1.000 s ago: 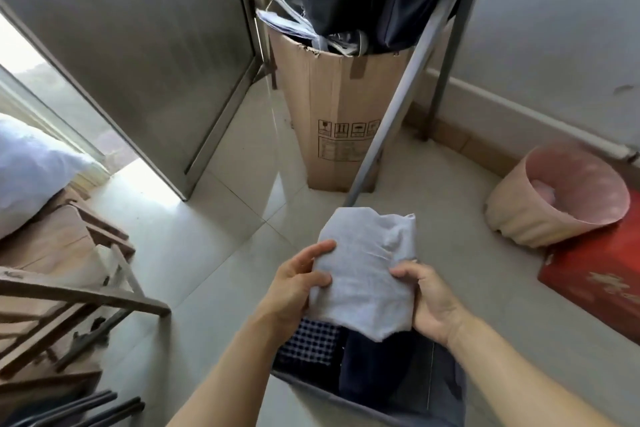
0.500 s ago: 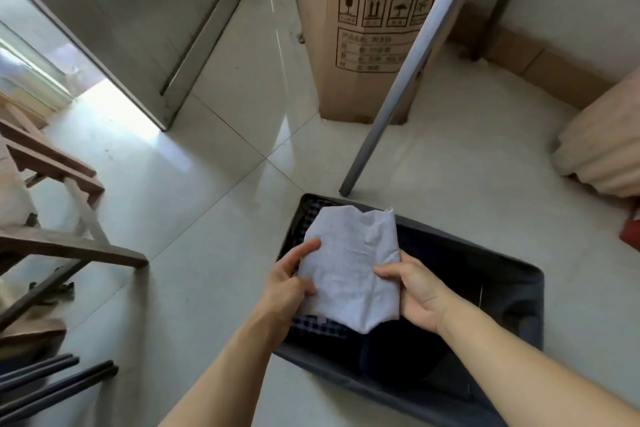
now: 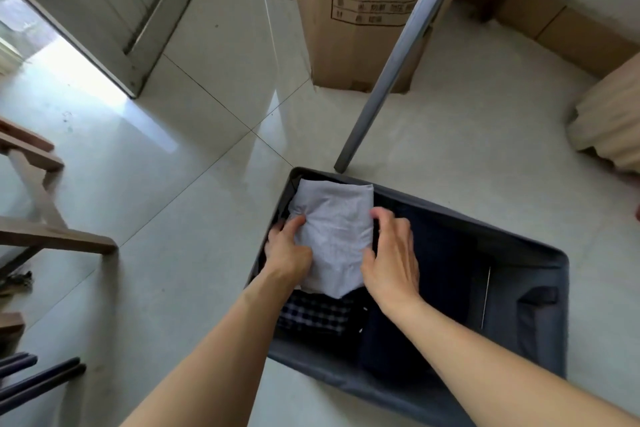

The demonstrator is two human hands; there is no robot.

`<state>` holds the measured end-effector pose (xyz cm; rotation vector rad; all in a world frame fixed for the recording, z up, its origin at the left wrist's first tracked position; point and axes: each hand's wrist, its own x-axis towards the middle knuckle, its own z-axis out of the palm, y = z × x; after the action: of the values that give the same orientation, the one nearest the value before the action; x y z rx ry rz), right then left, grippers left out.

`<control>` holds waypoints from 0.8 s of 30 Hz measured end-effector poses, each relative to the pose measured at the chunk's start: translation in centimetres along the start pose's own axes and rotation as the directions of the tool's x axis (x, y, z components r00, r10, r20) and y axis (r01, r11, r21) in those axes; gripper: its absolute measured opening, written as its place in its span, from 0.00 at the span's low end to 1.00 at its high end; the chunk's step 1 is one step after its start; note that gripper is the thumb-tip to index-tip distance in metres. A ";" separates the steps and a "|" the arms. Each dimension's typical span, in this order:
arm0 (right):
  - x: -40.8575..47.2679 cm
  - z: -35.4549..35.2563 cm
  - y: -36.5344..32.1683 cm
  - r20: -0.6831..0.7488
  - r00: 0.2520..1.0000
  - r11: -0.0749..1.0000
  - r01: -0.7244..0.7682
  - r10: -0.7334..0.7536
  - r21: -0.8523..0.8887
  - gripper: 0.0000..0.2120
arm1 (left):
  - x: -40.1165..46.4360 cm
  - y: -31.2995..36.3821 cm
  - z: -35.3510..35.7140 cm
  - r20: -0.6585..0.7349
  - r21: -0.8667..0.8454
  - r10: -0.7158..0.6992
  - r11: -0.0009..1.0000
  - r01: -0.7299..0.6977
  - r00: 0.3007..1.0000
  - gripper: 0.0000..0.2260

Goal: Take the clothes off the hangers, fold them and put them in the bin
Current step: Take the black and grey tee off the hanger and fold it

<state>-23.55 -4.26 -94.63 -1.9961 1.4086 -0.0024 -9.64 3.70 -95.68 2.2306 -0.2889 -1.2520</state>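
Observation:
A folded light grey garment (image 3: 334,229) sits inside the left end of the dark grey fabric bin (image 3: 530,260) on the floor. My left hand (image 3: 289,246) grips its left edge, fingers tucked under it. My right hand (image 3: 391,256) holds its right edge. Below the grey garment lies a folded dark checked garment (image 3: 313,314). Dark navy folded clothes (image 3: 440,246) fill the middle of the bin.
A slanted grey metal pole (image 3: 391,62) meets the floor just beyond the bin. A tall cardboard box (image 3: 349,14) stands behind it. A beige ribbed basket (image 3: 609,128) lies at the right edge. Wooden furniture (image 3: 38,218) stands at the left, and a metal door (image 3: 114,3) at the upper left.
Both hands have lowered the folded grey garment from above the bin down into its left end. The view has tilted down toward the bin.

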 end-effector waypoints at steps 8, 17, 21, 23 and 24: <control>0.3 -1.8 -2.3 0.404 0.910 0.994 -0.056 0.088 -0.091 0.23 | -0.5 2.0 -0.8 0.106 0.295 -0.066 0.955 0.032 0.992 0.29; -3.8 -11.1 -5.5 0.296 0.949 0.978 -0.156 0.109 0.139 0.18 | -10.4 8.8 -3.3 0.150 -0.102 -0.082 0.990 0.098 0.985 0.20; -7.5 -16.4 -8.3 0.312 0.943 0.957 -0.190 0.117 0.217 0.15 | -17.1 12.8 -4.4 0.156 -0.204 -0.044 0.976 0.076 0.987 0.16; -9.4 -18.8 -9.9 0.328 0.939 0.940 -0.202 0.105 0.276 0.14 | -20.4 14.4 -4.9 0.167 -0.269 -0.034 0.960 0.079 0.985 0.15; -10.8 -20.7 -10.7 0.326 0.939 0.926 -0.211 0.104 0.312 0.13 | -22.5 15.5 -5.4 0.174 -0.303 -0.022 0.950 0.074 0.985 0.15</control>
<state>-26.81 -4.26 -69.14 -1.5174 1.2667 0.1204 -16.04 2.87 -68.61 1.8807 -0.0930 -1.4097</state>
